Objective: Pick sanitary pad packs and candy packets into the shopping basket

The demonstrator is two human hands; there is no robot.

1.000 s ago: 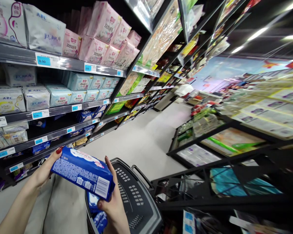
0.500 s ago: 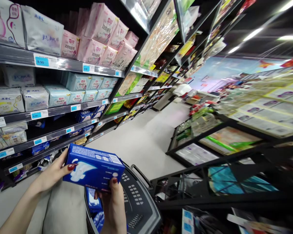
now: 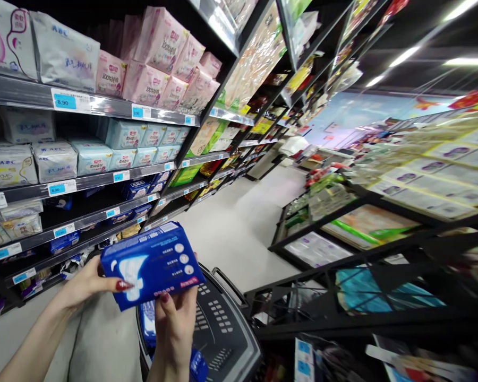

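I hold a blue pack of sanitary pads [image 3: 153, 263] with both hands, its printed front turned up toward me. My left hand [image 3: 85, 284] grips its left end, thumb on the front. My right hand [image 3: 176, 321] supports it from below at the right, thumb on the lower edge. The pack hovers just above a dark plastic shopping basket [image 3: 223, 329] that holds more blue packs [image 3: 149, 321].
Shelves on the left [image 3: 83, 103] carry pink, white, pale blue and dark blue packs with blue price tags. A black metal rack [image 3: 342, 276] with goods stands on the right. A pale floor aisle [image 3: 239, 228] runs ahead between them.
I have turned the blue pack over in my hands: the barcode back faced up a second ago, now the front with the white pad picture shows. It also rose slightly.
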